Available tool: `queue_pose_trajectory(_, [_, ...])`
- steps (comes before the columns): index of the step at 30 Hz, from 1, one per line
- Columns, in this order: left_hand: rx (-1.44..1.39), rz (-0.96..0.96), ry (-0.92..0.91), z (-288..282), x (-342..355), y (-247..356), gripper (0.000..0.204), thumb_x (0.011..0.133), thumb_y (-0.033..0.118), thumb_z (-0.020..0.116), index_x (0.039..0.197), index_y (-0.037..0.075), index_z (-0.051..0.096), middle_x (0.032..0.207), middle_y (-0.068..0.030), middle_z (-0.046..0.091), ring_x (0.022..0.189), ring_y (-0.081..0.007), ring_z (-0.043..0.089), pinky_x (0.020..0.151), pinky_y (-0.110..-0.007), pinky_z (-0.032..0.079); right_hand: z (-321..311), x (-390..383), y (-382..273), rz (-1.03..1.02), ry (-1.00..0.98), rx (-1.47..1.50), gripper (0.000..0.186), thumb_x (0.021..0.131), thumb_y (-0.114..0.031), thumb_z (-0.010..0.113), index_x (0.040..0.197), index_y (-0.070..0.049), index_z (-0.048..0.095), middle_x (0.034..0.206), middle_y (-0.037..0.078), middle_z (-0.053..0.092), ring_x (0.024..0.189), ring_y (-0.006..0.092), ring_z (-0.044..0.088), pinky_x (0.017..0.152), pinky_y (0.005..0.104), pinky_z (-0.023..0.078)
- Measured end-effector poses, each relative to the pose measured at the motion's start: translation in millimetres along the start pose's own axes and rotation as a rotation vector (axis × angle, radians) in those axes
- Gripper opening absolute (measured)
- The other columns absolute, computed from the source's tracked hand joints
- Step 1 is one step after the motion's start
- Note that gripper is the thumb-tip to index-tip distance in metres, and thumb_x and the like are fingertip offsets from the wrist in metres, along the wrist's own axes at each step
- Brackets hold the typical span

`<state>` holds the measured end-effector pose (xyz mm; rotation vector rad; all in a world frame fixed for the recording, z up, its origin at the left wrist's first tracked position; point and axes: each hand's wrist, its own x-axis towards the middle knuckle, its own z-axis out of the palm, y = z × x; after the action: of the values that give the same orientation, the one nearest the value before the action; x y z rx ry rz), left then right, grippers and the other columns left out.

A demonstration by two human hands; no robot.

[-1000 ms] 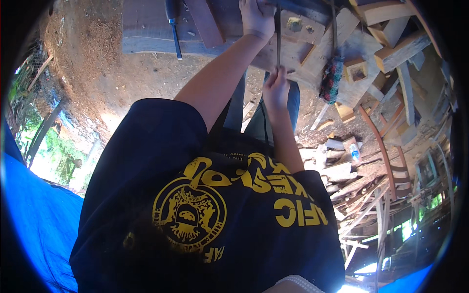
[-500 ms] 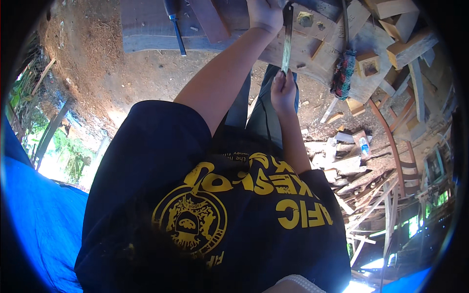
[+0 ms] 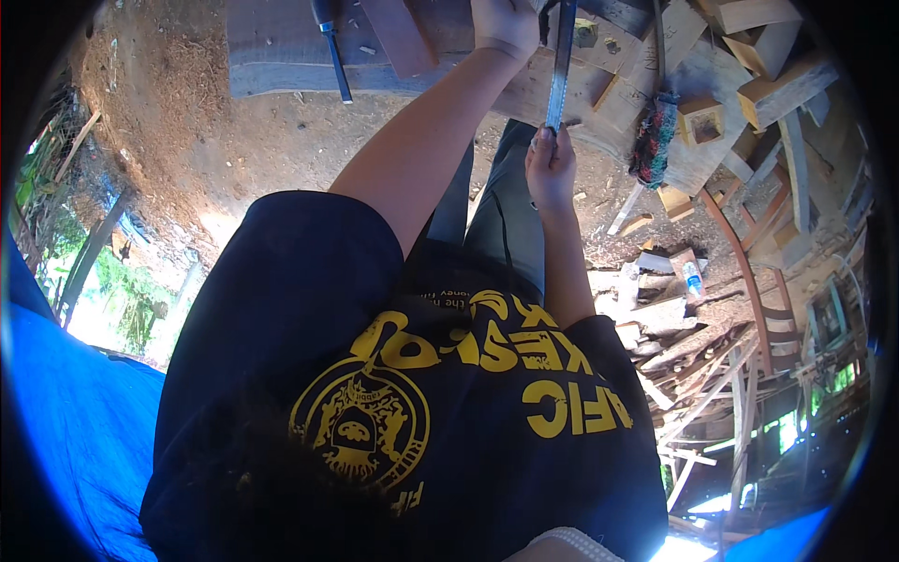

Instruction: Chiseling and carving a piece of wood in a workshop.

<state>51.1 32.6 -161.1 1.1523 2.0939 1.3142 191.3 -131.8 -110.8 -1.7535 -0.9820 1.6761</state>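
Note:
My right hand [image 3: 551, 169] pinches the near end of a narrow steel ruler [image 3: 560, 75], which stretches away past the top edge of the picture. Bent over the workbench plank [image 3: 281, 56], my left hand [image 3: 506, 30] is closed beside the ruler. Whatever its fingers hold is cut off by the picture's edge. To the left on the plank lies a chisel [image 3: 333, 51] with a dark handle, and next to it a reddish-brown board [image 3: 398, 37]. Right of the ruler sits a piece of wood with a dark hole [image 3: 585, 34].
A bar with a cloth-wrapped handle [image 3: 655, 140] lies right of the ruler. Beyond it are wooden blocks [image 3: 702, 122] and a thicker beam [image 3: 785, 94]. Wood scraps [image 3: 655, 314], a plastic bottle [image 3: 693, 279] and a curved wooden chair frame [image 3: 749, 272] lie to the right.
My right hand has moved slightly up and to the right, carrying the ruler forward; its far end with the hole has left the picture. The left hand has barely shifted.

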Motion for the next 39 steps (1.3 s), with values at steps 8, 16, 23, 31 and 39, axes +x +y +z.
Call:
queue_pose_trajectory(8, [0.091,0.025,0.001,0,1,-2,0.022,0.097,0.019,0.042,0.087,0.001,0.049,0.084,-0.0209,0.053,0.082,-0.0413,0.051,0.075,-0.049,0.041,18,11,-5,-0.138,0.022,-0.278,0.014,0.1,-0.014,0.045,0.096,-0.001,0.05,0.06,0.006,0.048,0.05,0.012,0.047,0.048,0.0288,0.039])
queue_pose_trajectory(16, [0.039,0.017,0.001,-1,2,1,0.027,0.098,0.022,0.041,0.085,0.0,0.049,0.084,-0.0226,0.053,0.08,-0.0434,0.052,0.076,-0.05,0.041,32,6,6,-0.049,-0.063,0.208,0.012,0.102,-0.016,0.045,0.096,-0.006,0.048,0.067,-0.004,0.042,0.051,0.0024,0.04,0.044,0.0196,0.034])
queue_pose_trajectory(23, [0.064,-0.001,-0.019,-1,1,2,0.029,0.099,0.024,0.04,0.084,0.0,0.049,0.082,-0.0228,0.054,0.079,-0.0432,0.052,0.074,-0.05,0.041,35,22,-16,-0.063,-0.038,0.133,0.014,0.102,-0.017,0.042,0.095,-0.007,0.046,0.065,-0.005,0.04,0.047,0.0022,0.038,0.039,0.0196,0.032])
queue_pose_trajectory(31, [0.047,0.021,-0.021,-1,3,-1,0.03,0.099,0.024,0.039,0.086,0.0,0.05,0.081,-0.0227,0.054,0.079,-0.0439,0.053,0.073,-0.05,0.041,30,11,-15,0.003,-0.083,0.176,0.013,0.103,-0.018,0.041,0.096,-0.008,0.046,0.063,-0.005,0.037,0.044,0.0023,0.035,0.037,0.0211,0.03])
queue_pose_trajectory(39, [0.094,0.029,-0.014,-1,1,-2,0.032,0.1,0.027,0.04,0.087,-0.001,0.05,0.082,-0.0222,0.056,0.08,-0.0418,0.055,0.075,-0.048,0.043,28,34,-38,0.16,-0.195,0.456,0.015,0.103,-0.022,0.043,0.094,-0.01,0.047,0.06,-0.004,0.038,0.046,0.0049,0.037,0.039,0.0238,0.029])
